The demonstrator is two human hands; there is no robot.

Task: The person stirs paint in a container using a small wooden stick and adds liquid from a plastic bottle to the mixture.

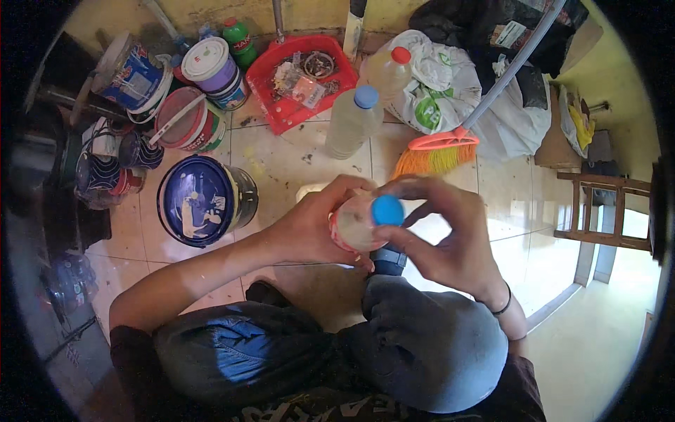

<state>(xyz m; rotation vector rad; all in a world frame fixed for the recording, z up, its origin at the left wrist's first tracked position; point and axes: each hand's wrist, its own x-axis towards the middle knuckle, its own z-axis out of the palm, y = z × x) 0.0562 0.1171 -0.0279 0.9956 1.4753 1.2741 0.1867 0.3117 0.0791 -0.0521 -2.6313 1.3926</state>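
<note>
Head view showed a clear plastic bottle with a reddish patch on its side (355, 225) near the middle of the scene, above the tiled floor (302, 155), its round bright-blue cap (387, 210) lying toward two o'clock. The left hand (309, 219) came in from eight o'clock, its fingers wrapped around the bottle's body. The right hand (453, 228) sat at three o'clock, thumb and forefinger curved to either side of the cap; blur hid whether they pinched it.

By its look, the bottle was thin-walled and springy, likely to dent under a hard squeeze and unlikely to shatter. How much it held could not be told, so its weight stayed uncertain; any wetness would have made the smooth wall slippery. The body suited a broad, gentle wrap, and the stiffer cap a fingertip hold at its rim.

At twelve o'clock from it stood a tall, clear plastic bottle with a blue-grey cap (344, 133); at eleven, a red plastic dustpan (261, 88) holding debris; between one and two, an orange-and-yellow bristled broom (437, 156); at nine, a round dark-blue lidded bucket (188, 186).
</note>
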